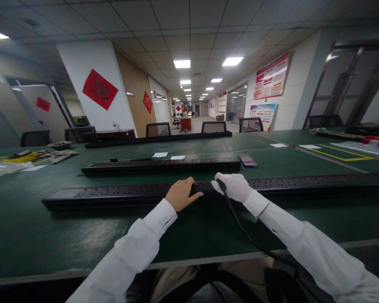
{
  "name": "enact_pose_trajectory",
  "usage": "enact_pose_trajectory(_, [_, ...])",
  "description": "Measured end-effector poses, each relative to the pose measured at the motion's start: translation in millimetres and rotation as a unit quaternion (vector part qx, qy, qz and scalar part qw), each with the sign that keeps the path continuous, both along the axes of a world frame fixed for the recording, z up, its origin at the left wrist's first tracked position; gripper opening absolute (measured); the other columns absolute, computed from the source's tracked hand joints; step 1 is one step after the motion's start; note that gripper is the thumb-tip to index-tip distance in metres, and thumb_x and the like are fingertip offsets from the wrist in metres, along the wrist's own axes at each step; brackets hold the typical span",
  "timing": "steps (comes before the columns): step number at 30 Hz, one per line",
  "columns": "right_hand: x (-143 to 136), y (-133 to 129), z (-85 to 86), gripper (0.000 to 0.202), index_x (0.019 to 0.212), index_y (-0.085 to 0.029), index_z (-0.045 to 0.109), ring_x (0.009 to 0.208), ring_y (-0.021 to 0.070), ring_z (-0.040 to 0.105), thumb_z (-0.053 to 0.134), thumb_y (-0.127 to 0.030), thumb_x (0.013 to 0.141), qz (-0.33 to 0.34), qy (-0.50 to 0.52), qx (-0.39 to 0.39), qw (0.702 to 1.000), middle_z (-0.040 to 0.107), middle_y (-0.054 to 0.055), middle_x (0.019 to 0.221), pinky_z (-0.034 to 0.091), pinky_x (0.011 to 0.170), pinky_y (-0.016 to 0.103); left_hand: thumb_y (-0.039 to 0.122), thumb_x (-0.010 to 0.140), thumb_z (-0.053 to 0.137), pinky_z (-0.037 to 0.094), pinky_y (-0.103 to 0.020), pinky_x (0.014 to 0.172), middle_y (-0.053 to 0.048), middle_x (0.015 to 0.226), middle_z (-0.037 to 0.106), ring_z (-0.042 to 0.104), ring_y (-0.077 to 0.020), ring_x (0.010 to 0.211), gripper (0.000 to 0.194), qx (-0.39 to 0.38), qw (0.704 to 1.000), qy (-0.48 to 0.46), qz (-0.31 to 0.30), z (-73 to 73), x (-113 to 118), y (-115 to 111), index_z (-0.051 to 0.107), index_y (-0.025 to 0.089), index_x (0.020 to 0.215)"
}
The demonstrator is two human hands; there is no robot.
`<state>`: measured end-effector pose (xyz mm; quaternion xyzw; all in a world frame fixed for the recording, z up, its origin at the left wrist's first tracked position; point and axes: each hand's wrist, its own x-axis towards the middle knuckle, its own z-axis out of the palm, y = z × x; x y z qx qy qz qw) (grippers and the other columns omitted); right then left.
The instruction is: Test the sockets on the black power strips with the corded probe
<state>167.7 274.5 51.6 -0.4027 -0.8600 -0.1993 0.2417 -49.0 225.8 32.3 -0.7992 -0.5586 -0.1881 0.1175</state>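
Note:
A long black power strip (pixel 113 191) with a row of sockets and small red switches runs across the table in front of me. My bare left hand (pixel 182 194) grips it near its middle, fingers over the top and thumb pointing right along the near side. In its white glove, my right hand (pixel 235 187) closes around a black plug (pixel 221 184) held just above the sockets. From the plug a black power cord (pixel 240 225) hangs over the table's near edge towards my lap. The plug's front end is hidden by the glove and the angle.
Behind lies a shorter set of black strips (pixel 161 167), with a phone-like object (pixel 248 161) at its right end. Farther back is another long black strip (pixel 158 139). White papers (pixel 177 158) lie between them. A bowl (pixel 60 145) stands at left; chairs (pixel 158 129) line the far side.

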Motion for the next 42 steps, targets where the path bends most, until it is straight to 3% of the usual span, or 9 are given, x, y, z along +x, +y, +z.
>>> enact_pose_trajectory(42, [0.0, 1.2, -1.5, 0.037, 0.081, -0.022, 0.057, 0.054, 0.0113, 0.053, 0.032, -0.048, 0.084, -0.003, 0.002, -0.001, 1.000, 0.062, 0.001, 0.061, 0.020, 0.051, 0.022, 0.056, 0.080, 0.039, 0.043, -0.033, 0.076, -0.006, 0.086, 0.059, 0.058, -0.0215, 0.084, 0.042, -0.005, 1.000, 0.003, 0.005, 1.0, 1.0, -0.7, 0.044, 0.018, 0.096])
